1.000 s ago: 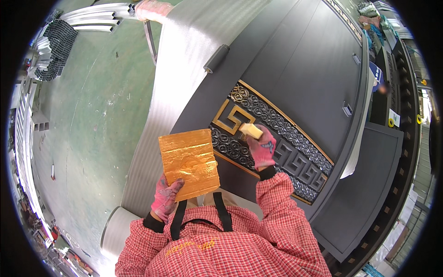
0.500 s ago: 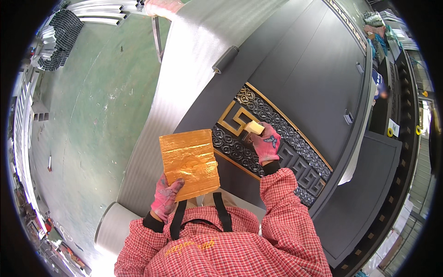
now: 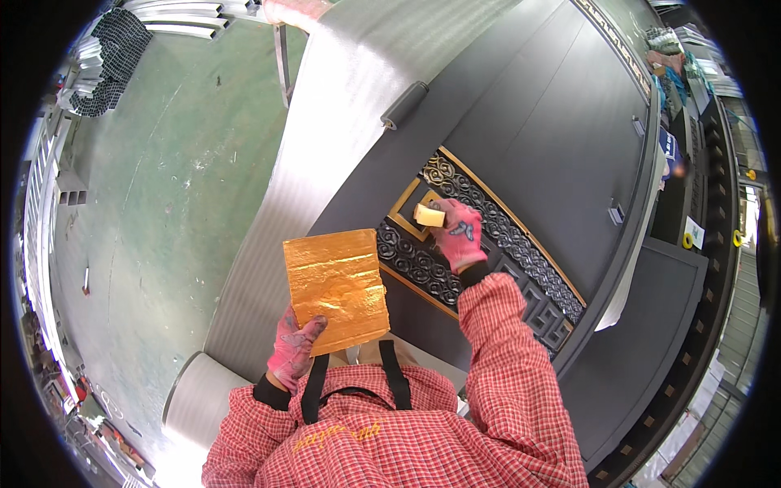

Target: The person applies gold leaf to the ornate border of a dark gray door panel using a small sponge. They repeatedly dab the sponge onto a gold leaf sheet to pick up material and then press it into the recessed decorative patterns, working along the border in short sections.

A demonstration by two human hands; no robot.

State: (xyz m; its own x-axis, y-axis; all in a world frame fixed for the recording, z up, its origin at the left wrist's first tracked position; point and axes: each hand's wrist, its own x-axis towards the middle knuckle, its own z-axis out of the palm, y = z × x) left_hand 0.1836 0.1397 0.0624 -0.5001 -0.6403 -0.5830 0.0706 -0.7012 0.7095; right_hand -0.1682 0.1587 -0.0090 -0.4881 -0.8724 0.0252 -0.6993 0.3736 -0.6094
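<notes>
My left hand (image 3: 296, 348), in a stained pink glove, grips the lower left corner of a square sheet (image 3: 338, 285) coated in wet-looking gold. In my gloved right hand (image 3: 460, 232) is a pale yellow sponge block (image 3: 429, 215), pressed over the raised angular key pattern on a carved panel (image 3: 423, 268). Part of that pattern, at its left end, is gold (image 3: 400, 210); farther right it is dark grey. Black scrollwork bands run along both sides, edged by gold strips, and one scroll at the upper left has gold on it. My fingers hide the sponge's underside.
The panel is set in a large dark grey door (image 3: 529, 122) with a cylindrical grey fitting (image 3: 404, 106) near its left edge. White foam sheeting (image 3: 342, 89) lies under it, with a roll (image 3: 203, 398) at lower left. Metal tubes (image 3: 110, 65) are stacked on the green floor.
My right hand has moved a little up and left with the sponge along the key pattern. My left hand keeps the gold sheet in nearly the same place.
</notes>
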